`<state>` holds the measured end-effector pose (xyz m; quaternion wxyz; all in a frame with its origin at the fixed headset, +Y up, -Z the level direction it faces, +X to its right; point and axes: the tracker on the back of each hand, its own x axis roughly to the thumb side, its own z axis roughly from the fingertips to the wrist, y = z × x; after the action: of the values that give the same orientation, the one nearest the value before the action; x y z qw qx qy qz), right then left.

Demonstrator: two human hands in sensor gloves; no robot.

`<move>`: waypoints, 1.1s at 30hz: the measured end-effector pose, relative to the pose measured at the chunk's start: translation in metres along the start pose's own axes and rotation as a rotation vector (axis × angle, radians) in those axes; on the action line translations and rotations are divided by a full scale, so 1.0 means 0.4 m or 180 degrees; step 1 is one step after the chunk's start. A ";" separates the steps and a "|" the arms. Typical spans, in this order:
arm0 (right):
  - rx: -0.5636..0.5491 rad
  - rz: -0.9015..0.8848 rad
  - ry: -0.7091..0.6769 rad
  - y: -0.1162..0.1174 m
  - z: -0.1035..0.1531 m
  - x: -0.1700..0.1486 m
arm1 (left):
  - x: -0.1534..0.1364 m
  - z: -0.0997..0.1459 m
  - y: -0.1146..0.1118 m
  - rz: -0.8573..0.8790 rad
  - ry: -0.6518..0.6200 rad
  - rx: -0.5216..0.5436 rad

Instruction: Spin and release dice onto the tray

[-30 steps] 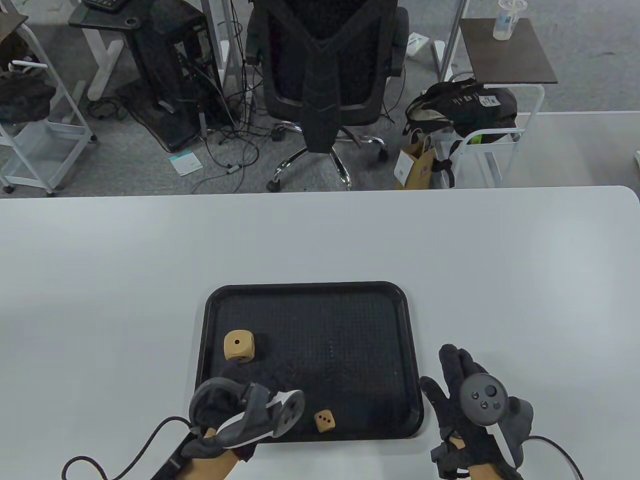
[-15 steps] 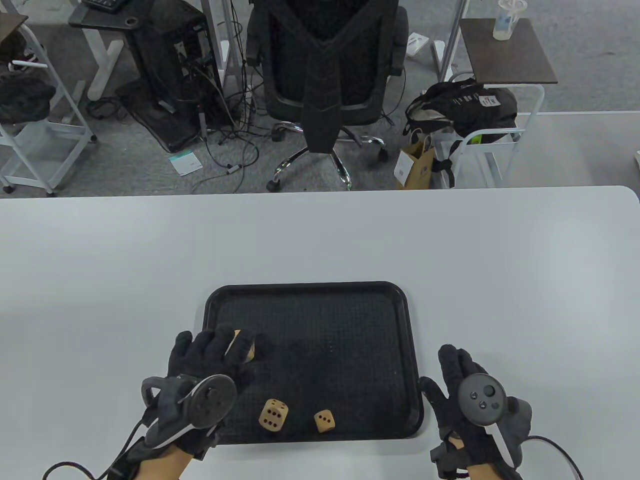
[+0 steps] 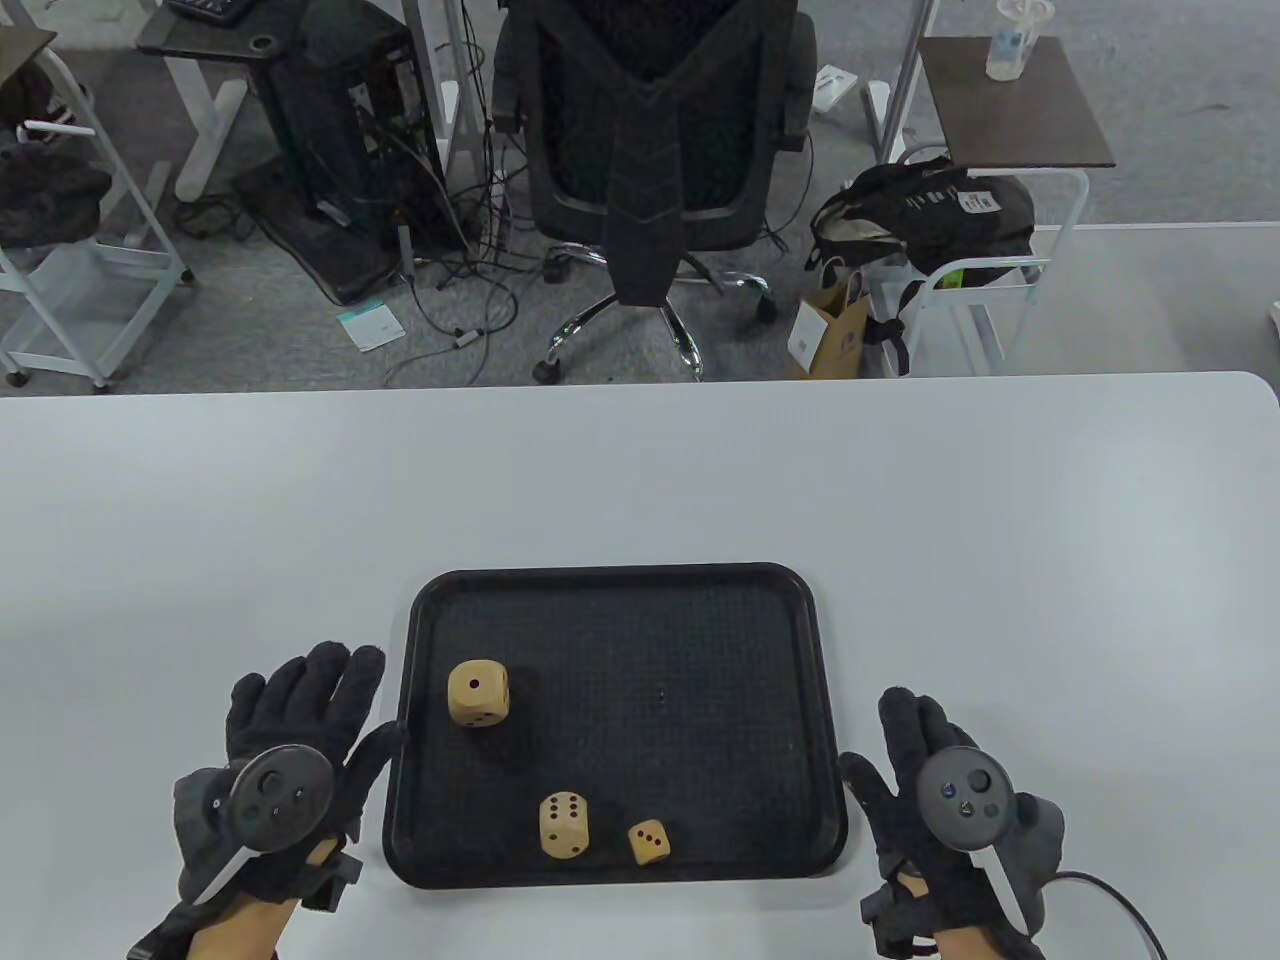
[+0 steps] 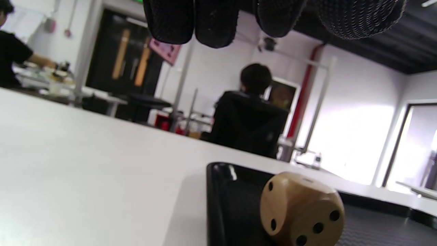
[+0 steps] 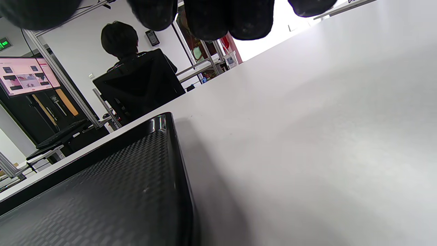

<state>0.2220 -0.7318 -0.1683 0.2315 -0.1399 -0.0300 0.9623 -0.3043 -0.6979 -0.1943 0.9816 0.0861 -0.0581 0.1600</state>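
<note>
A black tray (image 3: pixel 620 582) lies on the white table near its front edge and holds three wooden dice. The largest die (image 3: pixel 478 692) sits at the tray's left, one pip up; it also shows in the left wrist view (image 4: pixel 302 208). A medium die (image 3: pixel 564 824) with six pips up and a small die (image 3: pixel 649 842) with three pips up lie close together near the tray's front rim. My left hand (image 3: pixel 290 715) lies flat on the table just left of the tray, fingers straight, holding nothing. My right hand (image 3: pixel 915 760) lies flat right of the tray (image 5: pixel 102 191), empty.
The white table (image 3: pixel 640 470) stretches wide behind and beside the tray. Beyond its far edge stand a black office chair (image 3: pixel 650 130), a computer tower with cables and a white cart with a bag. People sit in the background of the wrist views.
My left hand let go of the medium die, which came to rest in the tray's front. The hand then drew back left out of the tray and flattened on the table. The right hand stayed still.
</note>
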 end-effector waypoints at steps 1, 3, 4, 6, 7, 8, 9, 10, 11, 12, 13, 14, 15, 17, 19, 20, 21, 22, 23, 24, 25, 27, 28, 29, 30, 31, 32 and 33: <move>0.0000 0.0003 -0.0001 0.000 0.000 0.000 | -0.006 -0.001 -0.006 0.0022 0.0027 -0.0028; 0.0004 0.0008 -0.0002 0.001 0.000 0.000 | -0.013 0.000 -0.017 -0.0010 0.0030 -0.0026; 0.0009 0.0016 -0.0002 0.002 0.000 0.001 | -0.015 0.001 -0.022 -0.0036 0.0033 -0.0022; 0.0017 0.0039 -0.0005 0.004 0.000 0.002 | -0.021 0.002 -0.038 -0.0021 0.0046 -0.0081; 0.0019 0.0050 -0.0009 0.005 0.000 0.003 | -0.024 0.002 -0.045 0.0003 0.0068 -0.0130; 0.0018 0.0062 -0.0011 0.006 0.001 0.004 | -0.028 0.001 -0.057 0.0033 0.0094 -0.0201; 0.0018 0.0069 -0.0012 0.006 0.001 0.005 | -0.032 0.001 -0.064 0.0037 0.0101 -0.0231; 0.0017 0.0077 -0.0011 0.006 0.001 0.005 | -0.037 0.000 -0.072 0.0034 0.0111 -0.0267; 0.0018 0.0081 -0.0007 0.007 0.001 0.005 | -0.041 0.001 -0.077 0.0043 0.0121 -0.0293; 0.0022 0.0086 -0.0004 0.007 0.000 0.005 | -0.044 0.001 -0.078 0.0048 0.0128 -0.0306; 0.0035 0.0098 -0.0002 0.009 0.000 0.006 | -0.048 0.002 -0.077 0.0075 0.0138 -0.0290; 0.0041 0.0105 0.0000 0.010 -0.001 0.006 | -0.050 0.002 -0.075 0.0103 0.0132 -0.0267; 0.0047 0.0119 0.0001 0.010 0.000 0.007 | -0.053 0.001 -0.072 0.0131 0.0117 -0.0250; 0.0036 0.0129 -0.0016 0.011 0.001 0.011 | -0.059 0.003 -0.070 0.0175 0.0126 -0.0218; 0.0018 0.0144 -0.0034 0.012 0.003 0.015 | -0.062 0.005 -0.069 0.0176 0.0132 -0.0231; 0.0013 0.0147 -0.0040 0.013 0.003 0.016 | -0.063 0.007 -0.067 0.0179 0.0131 -0.0216; 0.0007 0.0152 -0.0042 0.014 0.003 0.018 | -0.063 0.008 -0.066 0.0183 0.0122 -0.0189; 0.0008 0.0168 -0.0042 0.017 0.003 0.020 | -0.063 0.009 -0.063 0.0188 0.0120 -0.0170; 0.0011 0.0174 -0.0040 0.019 0.002 0.020 | -0.063 0.010 -0.062 0.0191 0.0119 -0.0164; 0.0022 0.0186 -0.0035 0.022 0.001 0.021 | -0.062 0.009 -0.061 0.0187 0.0114 -0.0160; 0.0049 0.0204 -0.0039 0.026 0.000 0.023 | -0.063 0.008 -0.060 0.0180 0.0103 -0.0159; 0.0059 0.0243 -0.0069 0.031 0.003 0.027 | -0.065 0.006 -0.059 0.0191 0.0095 -0.0149; 0.0043 0.0286 -0.0103 0.032 0.007 0.032 | -0.067 0.006 -0.059 0.0213 0.0095 -0.0152; 0.0035 0.0294 -0.0117 0.032 0.008 0.034 | -0.067 0.006 -0.060 0.0221 0.0098 -0.0161; 0.0017 0.0295 -0.0142 0.033 0.010 0.038 | -0.068 0.006 -0.061 0.0214 0.0104 -0.0171; 0.0007 0.0290 -0.0152 0.033 0.010 0.039 | -0.068 0.006 -0.062 0.0200 0.0102 -0.0181; 0.0007 0.0289 -0.0155 0.034 0.011 0.040 | -0.068 0.006 -0.063 0.0192 0.0098 -0.0188; 0.0011 0.0292 -0.0148 0.036 0.010 0.040 | -0.068 0.006 -0.063 0.0190 0.0097 -0.0191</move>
<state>0.2010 -0.7373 -0.1705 0.1866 -0.1182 -0.0272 0.9749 -0.3219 -0.7302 -0.1996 0.9793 0.0524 -0.0505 0.1888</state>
